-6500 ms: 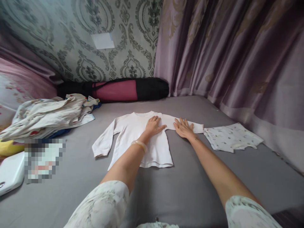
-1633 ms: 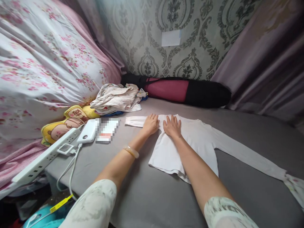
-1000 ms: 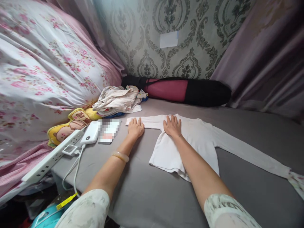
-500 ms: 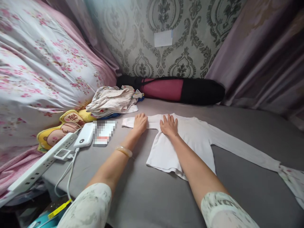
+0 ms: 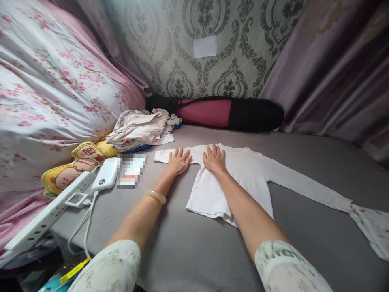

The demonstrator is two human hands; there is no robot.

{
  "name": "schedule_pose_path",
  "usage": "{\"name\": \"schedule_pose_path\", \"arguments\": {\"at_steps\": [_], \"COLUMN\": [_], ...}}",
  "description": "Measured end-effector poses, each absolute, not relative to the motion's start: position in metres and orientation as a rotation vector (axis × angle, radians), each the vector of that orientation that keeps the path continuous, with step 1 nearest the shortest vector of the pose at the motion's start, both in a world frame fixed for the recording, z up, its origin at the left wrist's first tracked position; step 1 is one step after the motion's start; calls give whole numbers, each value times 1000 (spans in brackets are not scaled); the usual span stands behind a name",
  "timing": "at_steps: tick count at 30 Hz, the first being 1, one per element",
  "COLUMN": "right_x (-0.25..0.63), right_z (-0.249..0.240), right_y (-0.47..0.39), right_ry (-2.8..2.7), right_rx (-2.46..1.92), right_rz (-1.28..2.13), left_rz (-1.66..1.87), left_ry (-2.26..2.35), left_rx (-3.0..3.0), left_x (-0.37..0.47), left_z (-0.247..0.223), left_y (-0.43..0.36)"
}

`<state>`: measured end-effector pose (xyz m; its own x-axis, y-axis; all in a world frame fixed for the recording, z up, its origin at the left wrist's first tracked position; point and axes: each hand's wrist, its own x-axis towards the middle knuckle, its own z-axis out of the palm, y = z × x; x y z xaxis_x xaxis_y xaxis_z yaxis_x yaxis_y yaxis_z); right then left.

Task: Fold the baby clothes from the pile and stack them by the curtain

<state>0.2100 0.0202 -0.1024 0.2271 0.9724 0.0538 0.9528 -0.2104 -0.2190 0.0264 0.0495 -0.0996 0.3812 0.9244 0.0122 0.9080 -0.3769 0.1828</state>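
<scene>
White shirt (image 5: 249,174) lies spread on grey sheet (image 5: 182,251), sleeves (image 5: 306,183) out both ways. My left hand (image 5: 180,161), palm down, fingers apart, lies on one sleeve; my right hand (image 5: 214,159), equally flat, on the shirt's upper body. Flattening looks mostly done; rippled hem (image 5: 208,213) remains.

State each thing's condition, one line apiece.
Shirt, spread out, mostly flat
Left hand, open, palm down on one sleeve
Right hand, open, palm down on the shirt
Clothes pile, loosely heaped
Printed garment, partly out of frame
Long bag, filled out, looks closed
Right curtain, hanging in folds
Power strip, on/off unclear
White device, on/off unclear
Blurred item, unreadable
</scene>
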Motion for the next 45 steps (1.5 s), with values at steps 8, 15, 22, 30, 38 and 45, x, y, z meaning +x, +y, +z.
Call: {"name": "schedule_pose_path", "arguments": {"at_steps": [8, 15, 22, 30, 38, 45], "right_x": [225, 279, 345, 353, 316, 309], "right_z": [-85, -66, -54, -64, -50, -49], "right_y": [13, -54, -168, -252, -266, -262], "right_ry": [-1804, -1536, -1282, -1424, -1461, -1480], "right_rx": [-2094, -1767, -1877, -2249, -2522, -2440], "right_rz": [488, 670, 756, 743, 536, 547], "left_rz": [587, 631, 539, 230, 255, 315], "left_ry": [1694, 1672, 1792, 1600, 1486, 1479], "left_rx": [2610, 2710, 2592, 2382, 2358, 2192], "left_x": [22, 22, 15, 0, 12, 16], "left_z": [-102, -95, -89, -81, -68, -65], "left_y": [44, 31, -6, -64, -101, -105]}}
